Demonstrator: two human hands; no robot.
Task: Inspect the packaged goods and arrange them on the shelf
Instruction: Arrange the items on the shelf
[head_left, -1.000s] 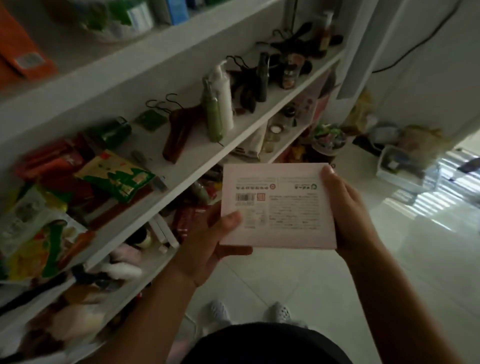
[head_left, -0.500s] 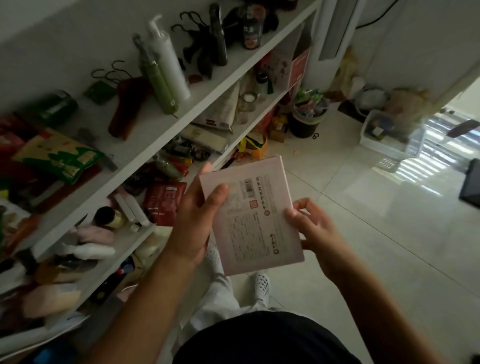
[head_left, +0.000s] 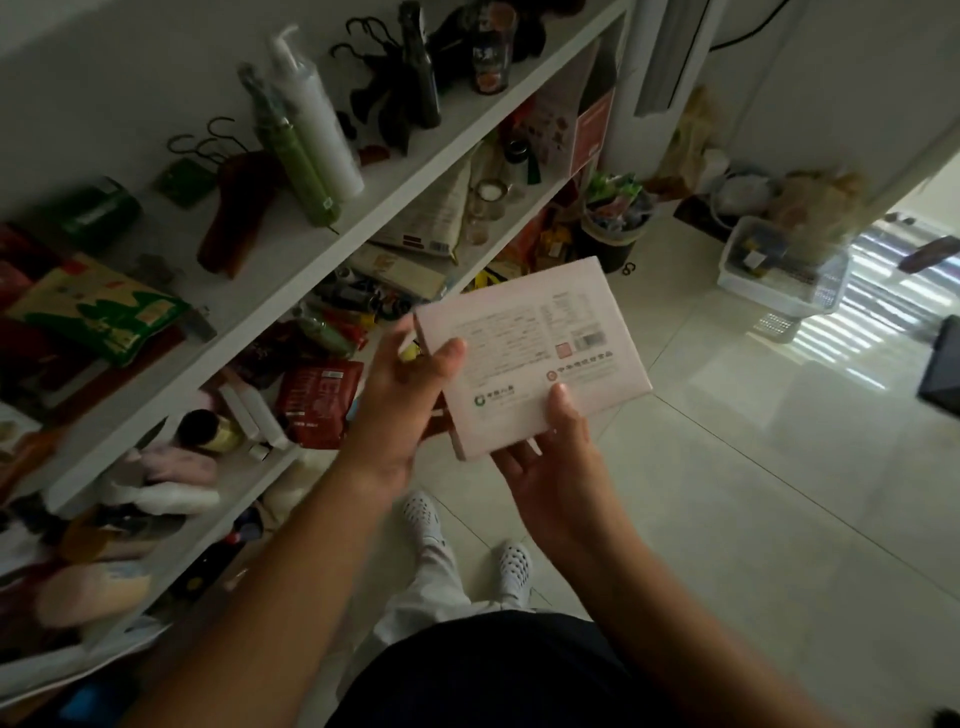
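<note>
A flat pale pink box (head_left: 535, 343) with printed text, a barcode and two round logos faces me at chest height, in front of the white shelf (head_left: 291, 275). My left hand (head_left: 400, 400) grips its left edge, thumb on the printed face. My right hand (head_left: 556, 467) holds the box from below at its near edge, thumb on top and palm turned up. The box tilts, with its far corner pointing to the upper right.
The shelf boards on the left hold a green-yellow snack bag (head_left: 98, 306), pump bottles (head_left: 306, 130), a red packet (head_left: 317, 400) and soft pink items. A black bin (head_left: 613, 228) and a clear plastic crate (head_left: 779, 265) stand on the tiled floor.
The box has been rotated in my hands, so the barcode now sits at the right. My right hand has shifted from the side edge to under the near edge.
</note>
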